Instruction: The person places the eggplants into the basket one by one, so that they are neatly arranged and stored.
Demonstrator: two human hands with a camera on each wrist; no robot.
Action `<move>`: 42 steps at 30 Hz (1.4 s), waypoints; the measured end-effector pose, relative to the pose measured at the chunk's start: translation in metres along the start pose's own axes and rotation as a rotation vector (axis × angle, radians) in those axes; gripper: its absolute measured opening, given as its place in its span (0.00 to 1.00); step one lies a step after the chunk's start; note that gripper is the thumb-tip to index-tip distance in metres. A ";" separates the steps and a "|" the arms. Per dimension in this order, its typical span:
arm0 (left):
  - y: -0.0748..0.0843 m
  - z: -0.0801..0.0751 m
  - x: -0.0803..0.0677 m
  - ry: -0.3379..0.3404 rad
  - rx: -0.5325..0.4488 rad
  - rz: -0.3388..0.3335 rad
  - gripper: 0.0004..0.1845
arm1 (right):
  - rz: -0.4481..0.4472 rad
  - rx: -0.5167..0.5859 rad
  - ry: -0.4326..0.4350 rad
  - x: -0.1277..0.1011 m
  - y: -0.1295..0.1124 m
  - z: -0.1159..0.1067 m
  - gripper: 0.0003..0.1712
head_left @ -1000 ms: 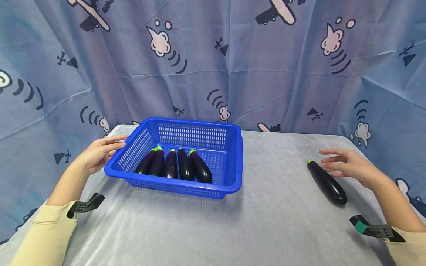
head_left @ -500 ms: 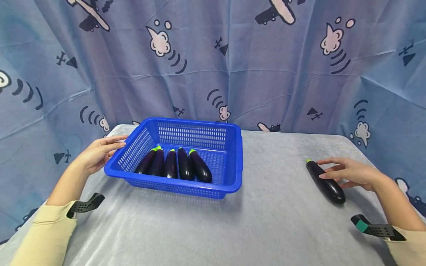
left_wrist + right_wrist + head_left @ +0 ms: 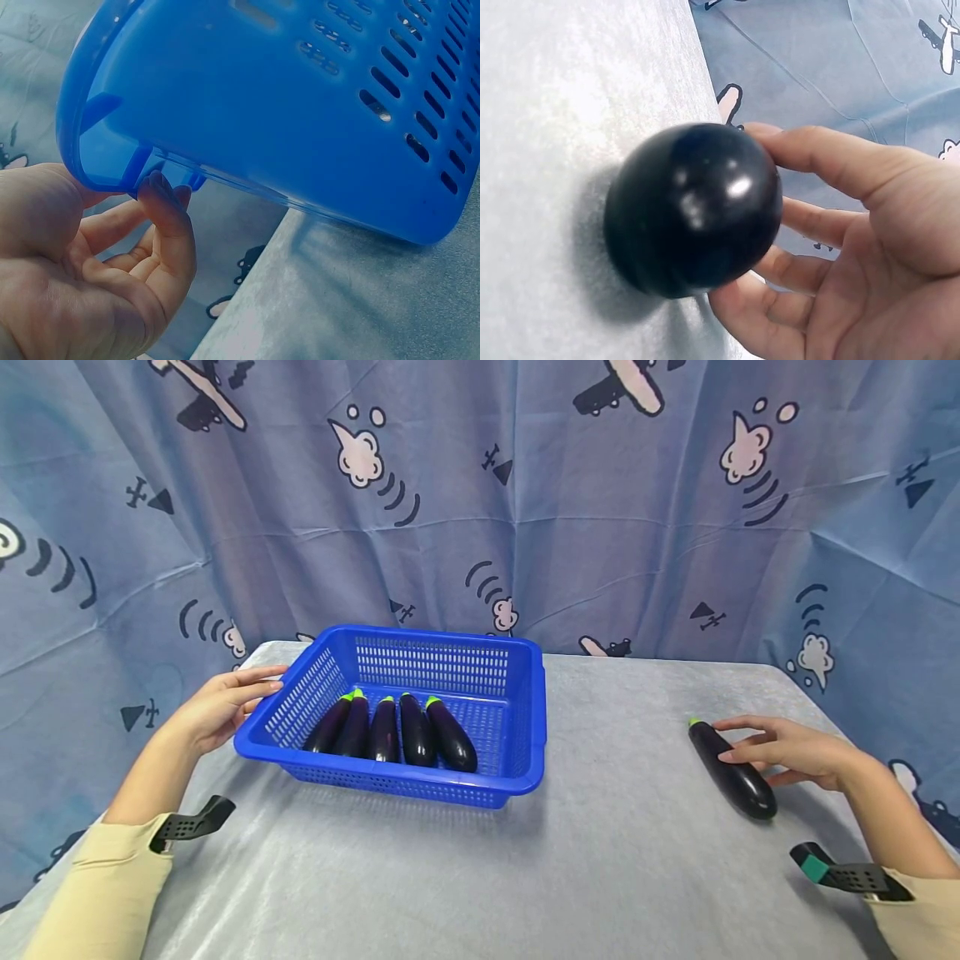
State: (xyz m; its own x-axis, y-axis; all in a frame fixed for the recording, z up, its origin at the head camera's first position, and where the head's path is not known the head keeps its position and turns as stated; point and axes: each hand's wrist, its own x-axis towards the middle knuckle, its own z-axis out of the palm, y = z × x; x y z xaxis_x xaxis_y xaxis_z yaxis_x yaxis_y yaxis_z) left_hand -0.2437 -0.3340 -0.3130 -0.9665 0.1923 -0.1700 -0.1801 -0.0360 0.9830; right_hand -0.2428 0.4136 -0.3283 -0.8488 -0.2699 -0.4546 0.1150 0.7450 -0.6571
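At the right of the table, a dark purple eggplant (image 3: 748, 793) with a green stem end lies slanted. My right hand (image 3: 802, 752) pinches it around the middle, thumb on one side and fingers on the other. Its glossy rounded end (image 3: 694, 217) faces the right wrist camera. On the left, my left hand (image 3: 217, 708) grips the left rim of a blue plastic basket (image 3: 405, 783). In the left wrist view the fingers (image 3: 171, 232) curl up under the basket's rim (image 3: 69, 135). Several eggplants (image 3: 417, 733) lie side by side inside the basket, stems toward the back.
A grey-white cloth covers the table (image 3: 615, 860). Behind it hangs a blue curtain (image 3: 600, 552) printed with planes and clouds. Black wrist mounts (image 3: 193, 822) sit on both sleeves.
My right hand has come down from beside the stem end of the loose eggplant and taken hold of its middle. The eggplant has shifted very slightly left. The left hand and basket have stayed put.
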 end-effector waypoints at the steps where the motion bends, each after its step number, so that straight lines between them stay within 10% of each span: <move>1: 0.000 0.000 0.000 -0.002 -0.001 0.001 0.18 | -0.002 0.003 0.001 0.000 0.000 0.000 0.47; 42: -0.001 -0.003 0.001 -0.030 -0.021 0.019 0.19 | -0.132 0.051 0.041 -0.007 -0.053 0.021 0.44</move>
State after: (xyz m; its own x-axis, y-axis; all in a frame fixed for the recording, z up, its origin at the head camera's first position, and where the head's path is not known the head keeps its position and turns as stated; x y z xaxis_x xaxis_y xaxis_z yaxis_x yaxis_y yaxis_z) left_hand -0.2448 -0.3368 -0.3147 -0.9638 0.2211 -0.1492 -0.1662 -0.0603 0.9842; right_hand -0.2316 0.3631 -0.3030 -0.8784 -0.3378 -0.3382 0.0265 0.6721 -0.7400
